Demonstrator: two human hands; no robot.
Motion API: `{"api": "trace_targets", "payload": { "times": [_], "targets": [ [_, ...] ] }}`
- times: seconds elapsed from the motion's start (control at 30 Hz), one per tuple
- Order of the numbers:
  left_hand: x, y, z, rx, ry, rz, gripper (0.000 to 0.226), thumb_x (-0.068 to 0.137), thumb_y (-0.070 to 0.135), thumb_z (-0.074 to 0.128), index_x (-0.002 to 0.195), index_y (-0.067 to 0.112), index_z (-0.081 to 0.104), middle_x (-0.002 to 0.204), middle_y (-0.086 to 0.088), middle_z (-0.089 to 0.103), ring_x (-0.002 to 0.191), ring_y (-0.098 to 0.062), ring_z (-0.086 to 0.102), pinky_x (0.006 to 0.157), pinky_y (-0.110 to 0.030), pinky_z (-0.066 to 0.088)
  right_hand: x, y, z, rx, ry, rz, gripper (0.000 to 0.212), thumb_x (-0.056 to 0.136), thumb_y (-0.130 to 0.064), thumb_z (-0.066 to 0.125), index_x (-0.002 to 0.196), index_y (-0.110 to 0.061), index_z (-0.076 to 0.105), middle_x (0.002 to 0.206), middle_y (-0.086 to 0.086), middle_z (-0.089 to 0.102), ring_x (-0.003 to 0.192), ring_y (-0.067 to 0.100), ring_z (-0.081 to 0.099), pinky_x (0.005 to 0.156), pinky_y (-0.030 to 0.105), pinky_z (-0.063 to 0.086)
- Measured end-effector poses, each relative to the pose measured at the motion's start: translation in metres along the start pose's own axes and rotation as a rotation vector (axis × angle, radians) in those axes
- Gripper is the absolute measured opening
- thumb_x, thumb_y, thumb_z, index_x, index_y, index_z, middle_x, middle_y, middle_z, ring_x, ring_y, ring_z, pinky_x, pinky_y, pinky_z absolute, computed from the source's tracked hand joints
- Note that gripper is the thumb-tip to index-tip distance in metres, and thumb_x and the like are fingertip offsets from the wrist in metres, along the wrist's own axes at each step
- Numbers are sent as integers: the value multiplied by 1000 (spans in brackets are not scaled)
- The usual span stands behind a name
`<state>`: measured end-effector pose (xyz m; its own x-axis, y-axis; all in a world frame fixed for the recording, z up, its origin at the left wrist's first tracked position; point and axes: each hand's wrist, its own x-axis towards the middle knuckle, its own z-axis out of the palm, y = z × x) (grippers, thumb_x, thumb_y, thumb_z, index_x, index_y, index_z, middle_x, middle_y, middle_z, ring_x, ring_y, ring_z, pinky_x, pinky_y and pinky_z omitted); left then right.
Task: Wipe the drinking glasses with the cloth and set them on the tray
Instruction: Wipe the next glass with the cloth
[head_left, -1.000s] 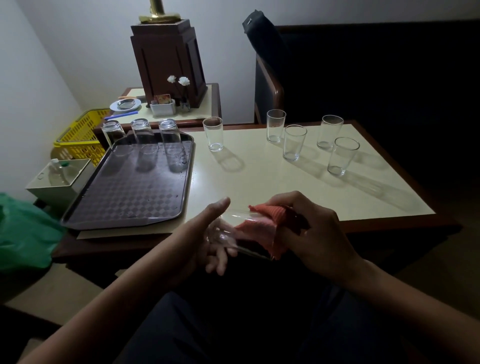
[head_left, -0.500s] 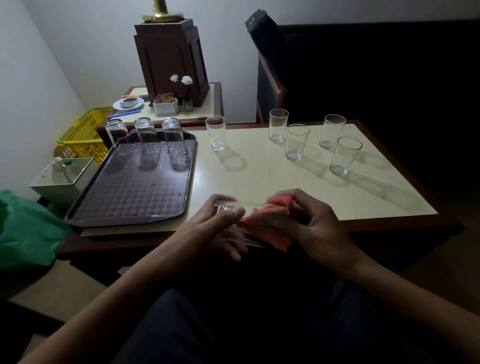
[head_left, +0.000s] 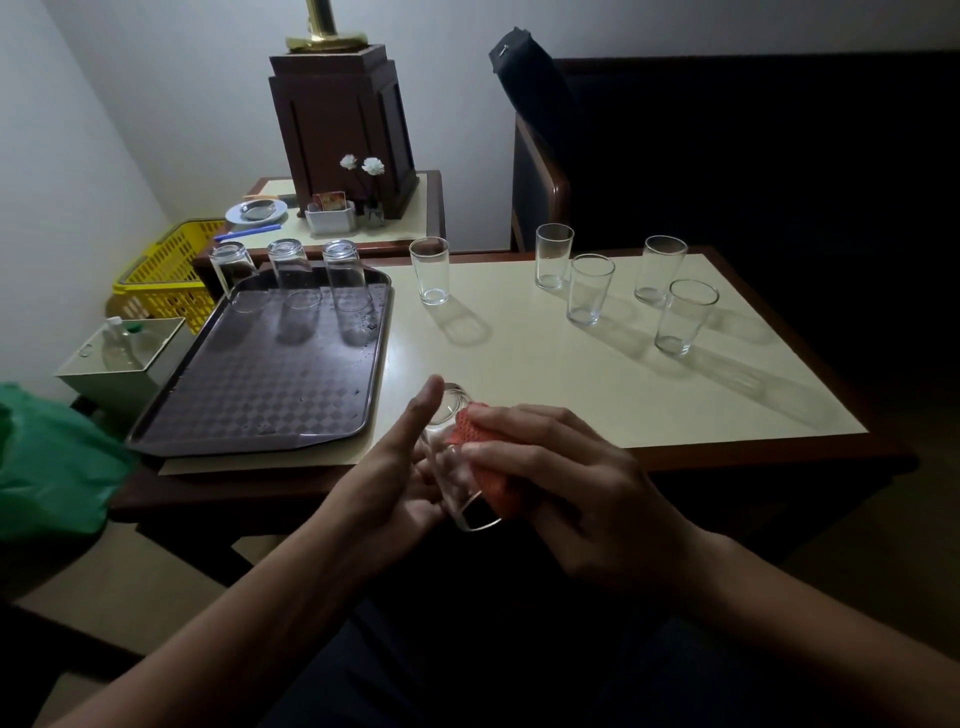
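Note:
A clear drinking glass (head_left: 457, 488) is held over the table's near edge, base pointing away, mouth towards me. My left hand (head_left: 400, 467) cradles it from the left with the thumb raised beside its base. My right hand (head_left: 566, 483) presses an orange-red cloth (head_left: 488, 467) against the glass's right side. A dark checkered tray (head_left: 260, 384) lies on the table's left part, with three glasses (head_left: 291, 280) upside down along its far edge. Several upright glasses (head_left: 589, 291) stand on the cream table top (head_left: 545, 374), one of them (head_left: 430, 270) just right of the tray.
A dark wooden lamp base (head_left: 343, 124) stands on a side table with a small dish and flowers. A yellow basket (head_left: 166, 270) and a white box (head_left: 124, 358) sit left of the tray, a green bag (head_left: 47, 462) lower left. A dark chair (head_left: 540, 156) stands behind the table.
The glass has turned from lying sideways to pointing base-away and mouth towards me. My left thumb has lifted off it, and the cloth now sits on its outer right side.

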<state>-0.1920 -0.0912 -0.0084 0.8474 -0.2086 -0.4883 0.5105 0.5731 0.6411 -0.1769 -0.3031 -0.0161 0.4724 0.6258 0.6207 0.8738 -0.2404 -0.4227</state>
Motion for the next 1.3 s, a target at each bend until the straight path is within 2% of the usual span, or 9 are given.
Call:
{"api": "trace_targets", "payload": {
  "times": [0.17, 0.3, 0.43, 0.53, 0.63, 0.8, 1.03, 1.17, 1.3],
  "targets": [
    [0, -6, 4, 112, 30, 46, 76, 91, 74, 50, 148, 24, 45, 124, -17, 71, 109, -32, 70, 89, -55, 57, -3, -8, 13, 600, -38, 631, 63, 100, -9, 50, 161, -25, 42, 158, -12, 54, 146, 1, 48, 126, 34, 37],
    [-8, -12, 13, 147, -201, 9, 54, 97, 42, 61, 147, 26, 46, 125, -24, 62, 118, -36, 59, 101, -57, 54, 1, -1, 12, 790, 33, 740, 70, 91, -13, 40, 158, -30, 45, 154, -5, 59, 143, 10, 54, 117, 36, 48],
    [-3, -9, 9, 162, -276, 65, 61, 87, 14, 67, 144, 23, 46, 111, -18, 66, 109, -35, 68, 95, -49, 56, -2, 0, 14, 714, 34, 712, 63, 101, -29, 39, 164, -26, 35, 163, -15, 46, 148, -7, 40, 118, 12, 33],
    [-7, -9, 7, 545, -319, 94, 71, 84, 7, 69, 145, 34, 44, 103, -17, 65, 99, -29, 66, 88, -42, 58, -1, 2, 20, 715, 96, 793, 54, 106, -38, 44, 159, -31, 46, 157, -9, 56, 147, 5, 49, 126, 32, 34],
    [-13, -6, 5, 963, -279, 109, 77, 78, 13, 82, 141, 34, 44, 100, -22, 72, 91, -26, 69, 79, -38, 56, 7, 4, 18, 992, 205, 908, 34, 114, -22, 42, 132, -22, 71, 131, 10, 74, 124, 25, 69, 107, 40, 51],
    [-12, 23, -10, 1008, 23, 204, 83, 49, 39, 92, 120, 20, 54, 100, -9, 80, 93, -29, 77, 93, -49, 59, 10, 8, 3, 1134, 230, 1083, 40, 111, -21, 38, 135, -4, 65, 128, 20, 74, 126, 35, 68, 112, 53, 50],
    [-19, 34, -20, 1132, -214, 468, 63, 73, 31, 94, 129, 33, 65, 116, -2, 68, 104, -26, 69, 92, -38, 60, 9, 12, 1, 1409, 26, 1271, 55, 99, -49, 49, 130, -9, 71, 129, 20, 73, 110, 38, 75, 97, 60, 58],
    [-14, 22, -8, 983, -143, 396, 62, 83, 52, 81, 123, 12, 56, 96, -23, 68, 63, -28, 60, 55, -25, 49, 8, 15, 1, 1255, 141, 1094, 43, 98, -42, 59, 127, -13, 71, 132, 17, 71, 114, 42, 72, 102, 64, 54],
    [-14, 13, 5, 662, -30, 124, 76, 85, 67, 56, 114, -4, 58, 85, -24, 64, 53, -23, 51, 43, -24, 35, 4, 8, -13, 449, -61, 354, 37, 101, -21, 65, 137, -15, 67, 138, 6, 69, 130, 30, 66, 107, 63, 51]
  ]
}}
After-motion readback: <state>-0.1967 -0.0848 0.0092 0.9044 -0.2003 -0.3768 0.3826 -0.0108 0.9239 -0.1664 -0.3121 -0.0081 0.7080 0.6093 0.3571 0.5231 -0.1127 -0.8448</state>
